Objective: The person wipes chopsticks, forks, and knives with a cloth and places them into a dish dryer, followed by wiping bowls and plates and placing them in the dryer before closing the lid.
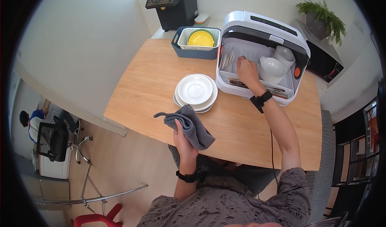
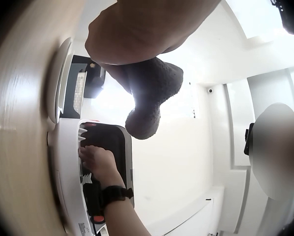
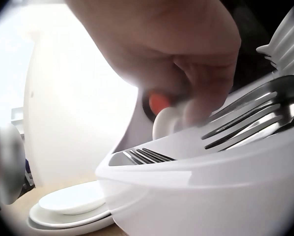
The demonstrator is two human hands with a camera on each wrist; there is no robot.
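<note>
In the head view my left hand (image 1: 185, 141) grips a folded dark grey cloth (image 1: 194, 126) above the table's front edge. From the left wrist, the cloth (image 2: 147, 105) hangs out past the hand. My right hand (image 1: 247, 71) reaches into a white lidded dish box (image 1: 241, 91), fingers bent downward. Several white dishes (image 1: 228, 61) stand on edge in the box, left of that hand. In the right wrist view, blurred fingertips overlap a rounded white dish edge (image 3: 164, 124); I cannot tell whether they pinch it. Forks (image 3: 247, 120) lie in the front compartment, below the hand.
Stacked white plates (image 1: 196, 89) sit on the wooden table (image 1: 136, 90), left of the box. White bowls (image 1: 272, 69) fill its right side. Behind stands a blue basin (image 1: 197, 53) with a white basket and yellow bowl (image 1: 201, 39). A thin cable (image 1: 272, 150) hangs by the right arm.
</note>
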